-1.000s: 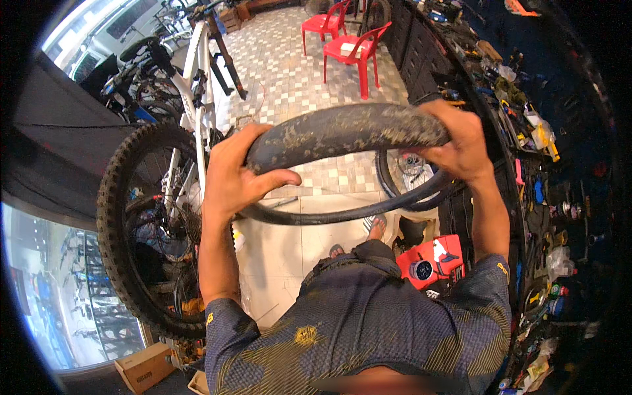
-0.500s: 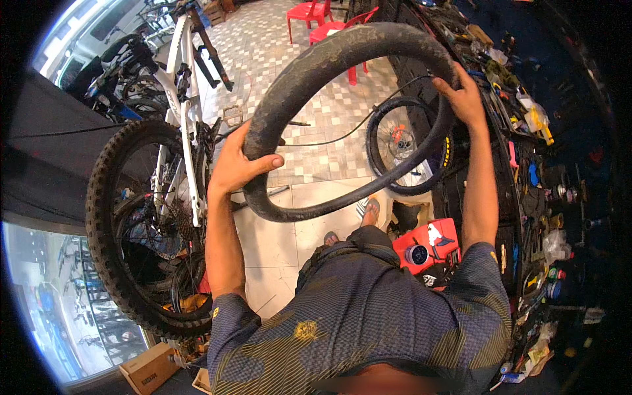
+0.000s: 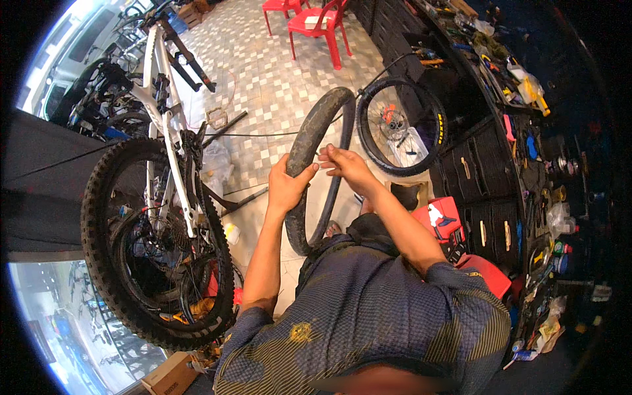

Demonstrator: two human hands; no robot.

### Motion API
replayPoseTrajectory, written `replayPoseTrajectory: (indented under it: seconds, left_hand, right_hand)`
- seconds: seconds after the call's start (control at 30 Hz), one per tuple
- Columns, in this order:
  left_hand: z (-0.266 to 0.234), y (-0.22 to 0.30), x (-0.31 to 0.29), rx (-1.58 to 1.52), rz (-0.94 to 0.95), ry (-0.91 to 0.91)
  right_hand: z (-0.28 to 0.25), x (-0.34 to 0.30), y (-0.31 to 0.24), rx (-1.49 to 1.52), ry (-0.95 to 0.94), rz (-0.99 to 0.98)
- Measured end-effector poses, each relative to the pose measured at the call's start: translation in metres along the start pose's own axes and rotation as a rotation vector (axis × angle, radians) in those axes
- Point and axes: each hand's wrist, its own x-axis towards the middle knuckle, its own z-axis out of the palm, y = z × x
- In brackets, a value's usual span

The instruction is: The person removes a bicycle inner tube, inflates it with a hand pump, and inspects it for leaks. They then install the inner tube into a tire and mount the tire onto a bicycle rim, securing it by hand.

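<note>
"Black inner tube [image 3: 312, 125]: position and grip?"

"I see it held before the torso [image 3: 368, 296], left hand [image 3: 288, 189] wrapped around it. Right hand [image 3: 352, 172]: fingers half-bent beside its inner edge; contact I cannot confirm."

"Progress?"

"Tube on no rim, seemingly part-inflated; I judge handling unfinished: tube not set down."

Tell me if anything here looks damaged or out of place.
The tube in the left hand looks worn: its black surface is mottled with pale marks, perhaps dirt, though no hole or tear can be made out. The fork of the white bike also looks odd, with no wheel between its legs.
</note>
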Motion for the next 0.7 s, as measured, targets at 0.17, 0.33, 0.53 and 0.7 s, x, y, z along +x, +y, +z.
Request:
replayPoseTrajectory:
  seconds: [0.17, 0.33, 0.53, 0.7]
  left_hand:
    - [0.002, -0.010, -0.010, 0.012, -0.019, 0.086]
    - [0.000, -0.020, -0.011, 0.014, 0.029, 0.125]
    - [0.001, -0.022, -0.013, 0.044, 0.080, 0.162]
    - [0.006, -0.021, -0.013, 0.061, 0.084, 0.157]
  right_hand:
    - [0.021, -0.003, -0.008, 0.127, -0.101, 0.091]
    - [0.030, -0.002, -0.010, 0.170, -0.082, 0.178]
    - [0.035, -0.006, -0.014, 0.221, -0.122, 0.146]
    - [0.029, -0.006, -0.013, 0.191, -0.084, 0.127]
